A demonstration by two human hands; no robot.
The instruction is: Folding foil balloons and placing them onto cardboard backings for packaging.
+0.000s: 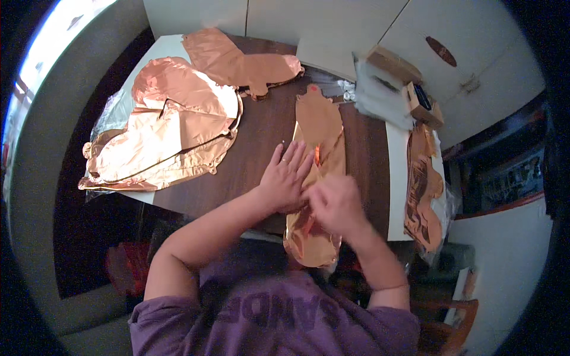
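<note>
A flat, uninflated rose-gold foil balloon [319, 118] lies lengthwise in front of me on the dark table. My left hand [286, 181] presses on its left edge, fingers stretched out and spread. Close beside it, over the balloon's middle, my right hand [336, 204] is curled closed and slightly smeared by motion. Whatever its fingers hold, if anything, is hidden. Bright orange glints show on the foil around both hands.
Large flat foil balloons [172, 118] are heaped at the left, and another foil balloon [243, 65] lies at the back. More foil [423, 190] hangs along the right edge. Back right are a small cardboard box [423, 104] and clear plastic packaging [380, 89]. A chair [457, 326] stands lower right.
</note>
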